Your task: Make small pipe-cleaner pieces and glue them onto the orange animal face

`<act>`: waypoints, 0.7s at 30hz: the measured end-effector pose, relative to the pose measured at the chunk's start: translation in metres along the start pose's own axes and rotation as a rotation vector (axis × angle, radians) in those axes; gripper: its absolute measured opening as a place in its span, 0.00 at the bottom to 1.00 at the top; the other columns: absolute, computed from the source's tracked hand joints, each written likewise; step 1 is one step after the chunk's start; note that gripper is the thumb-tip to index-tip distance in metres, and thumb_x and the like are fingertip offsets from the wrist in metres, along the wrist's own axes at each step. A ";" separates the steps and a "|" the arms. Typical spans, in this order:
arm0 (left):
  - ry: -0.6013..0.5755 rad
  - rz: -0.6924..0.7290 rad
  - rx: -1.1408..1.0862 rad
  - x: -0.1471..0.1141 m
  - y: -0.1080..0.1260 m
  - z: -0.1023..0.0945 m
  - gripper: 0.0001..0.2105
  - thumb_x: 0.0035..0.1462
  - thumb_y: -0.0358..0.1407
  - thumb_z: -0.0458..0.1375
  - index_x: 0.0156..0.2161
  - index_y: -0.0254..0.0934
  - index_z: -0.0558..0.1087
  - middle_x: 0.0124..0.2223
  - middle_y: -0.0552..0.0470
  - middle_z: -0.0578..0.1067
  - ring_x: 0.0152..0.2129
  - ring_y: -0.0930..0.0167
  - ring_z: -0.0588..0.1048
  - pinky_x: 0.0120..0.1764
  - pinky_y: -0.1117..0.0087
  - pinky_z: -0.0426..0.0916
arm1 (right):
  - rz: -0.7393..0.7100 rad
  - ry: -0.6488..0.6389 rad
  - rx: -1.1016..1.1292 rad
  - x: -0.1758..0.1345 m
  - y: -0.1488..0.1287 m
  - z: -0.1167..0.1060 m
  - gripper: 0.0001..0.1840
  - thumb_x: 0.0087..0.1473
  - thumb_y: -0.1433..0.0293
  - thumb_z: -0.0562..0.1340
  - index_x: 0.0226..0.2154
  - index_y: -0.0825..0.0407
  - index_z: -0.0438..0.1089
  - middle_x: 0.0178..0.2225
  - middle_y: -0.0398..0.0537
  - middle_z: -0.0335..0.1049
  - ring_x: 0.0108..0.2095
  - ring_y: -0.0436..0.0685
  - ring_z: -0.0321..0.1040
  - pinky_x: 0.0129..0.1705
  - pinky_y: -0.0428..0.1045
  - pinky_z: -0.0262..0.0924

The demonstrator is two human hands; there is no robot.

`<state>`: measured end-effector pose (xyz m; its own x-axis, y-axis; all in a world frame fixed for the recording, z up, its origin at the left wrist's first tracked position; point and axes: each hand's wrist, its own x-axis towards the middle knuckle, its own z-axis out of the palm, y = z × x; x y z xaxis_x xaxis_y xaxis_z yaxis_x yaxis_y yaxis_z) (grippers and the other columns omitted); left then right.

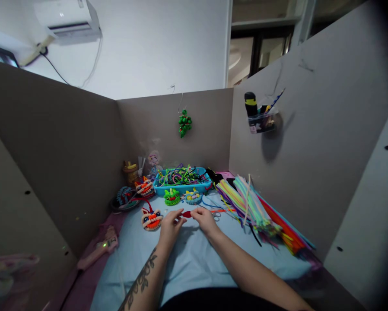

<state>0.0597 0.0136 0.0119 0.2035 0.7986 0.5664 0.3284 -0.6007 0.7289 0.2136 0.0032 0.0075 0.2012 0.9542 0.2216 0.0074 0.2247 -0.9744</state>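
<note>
A small, dark red fuzzy piece, flat and pointed like a leaf, is held in the air between my two hands. My right hand pinches its right end between thumb and fingers. At its left end are the thumb and forefinger of my left hand, curled about the tip. Just left of my left hand lies an orange and cream lion-like head made of pipe cleaners. Beyond my hands sit a green head and a light blue and yellow one. Scissors lie beside my right hand.
A blue basket of pipe-cleaner offcuts stands at the back. Bundles of coloured pipe cleaners cover the right side. A pink glue gun lies at left on the cloth. Grey panels enclose three sides; a tool holder hangs right.
</note>
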 end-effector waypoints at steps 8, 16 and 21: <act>-0.012 0.110 0.092 -0.001 0.010 -0.004 0.08 0.53 0.37 0.55 0.33 0.41 0.77 0.30 0.49 0.75 0.29 0.69 0.72 0.34 0.69 0.65 | 0.034 -0.015 0.010 -0.001 -0.002 -0.001 0.09 0.39 0.66 0.60 0.15 0.55 0.65 0.14 0.38 0.56 0.19 0.48 0.51 0.23 0.45 0.45; -0.030 0.044 0.078 -0.001 0.008 -0.001 0.08 0.52 0.37 0.54 0.32 0.38 0.75 0.32 0.48 0.75 0.30 0.69 0.72 0.34 0.70 0.65 | 0.034 -0.017 0.003 -0.001 -0.002 -0.003 0.11 0.39 0.65 0.60 0.15 0.55 0.65 0.14 0.38 0.58 0.19 0.48 0.52 0.23 0.44 0.46; -0.075 -0.216 -0.040 0.002 -0.001 0.004 0.12 0.50 0.40 0.54 0.32 0.33 0.75 0.29 0.48 0.76 0.27 0.69 0.73 0.31 0.70 0.65 | -0.053 -0.004 -0.051 0.000 -0.002 -0.002 0.11 0.41 0.65 0.60 0.16 0.56 0.66 0.15 0.39 0.58 0.20 0.48 0.53 0.24 0.45 0.48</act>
<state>0.0636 0.0157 0.0102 0.2014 0.9083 0.3667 0.3356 -0.4157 0.8453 0.2159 0.0023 0.0097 0.1955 0.9419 0.2733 0.0684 0.2649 -0.9619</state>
